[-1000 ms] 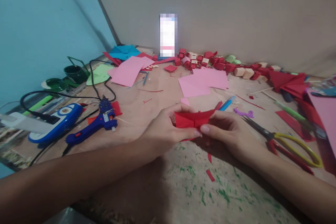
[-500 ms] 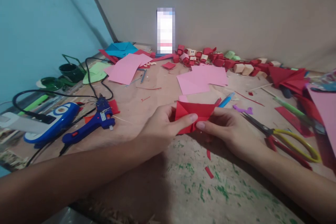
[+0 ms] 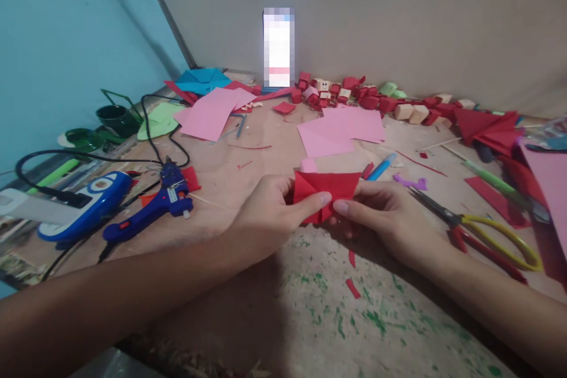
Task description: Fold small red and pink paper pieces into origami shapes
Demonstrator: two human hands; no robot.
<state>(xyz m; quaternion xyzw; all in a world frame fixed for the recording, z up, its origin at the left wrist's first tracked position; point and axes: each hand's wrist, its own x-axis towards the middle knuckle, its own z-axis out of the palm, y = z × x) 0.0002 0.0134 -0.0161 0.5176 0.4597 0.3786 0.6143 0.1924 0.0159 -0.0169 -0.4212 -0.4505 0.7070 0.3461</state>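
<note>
A creased piece of red paper (image 3: 330,183) is held up between both hands above the table, with folds across its front. My left hand (image 3: 283,204) grips its left side, thumb flat on the front and fingers behind. On the right edge my right hand (image 3: 381,207) pinches the paper, thumb near the lower middle. The fingers behind the sheet are mostly hidden. Just past the paper lie a small pink paper piece (image 3: 309,165) and a blue pen (image 3: 381,167). Scissors with yellow and red handles (image 3: 496,239) rest right of my right hand.
On the left lie a blue glue gun (image 3: 153,207) and a blue power strip (image 3: 86,204) with black cables. Pink sheets (image 3: 341,130) lie farther back. Several small red and cream paper boxes (image 3: 345,94) line the wall beside an upright phone (image 3: 277,47). A green-handled cutter (image 3: 496,180) lies right.
Both hands still hold the red paper in nearly the same place. My right thumb has shifted slightly to the right, and the paper's top edge looks flatter.
</note>
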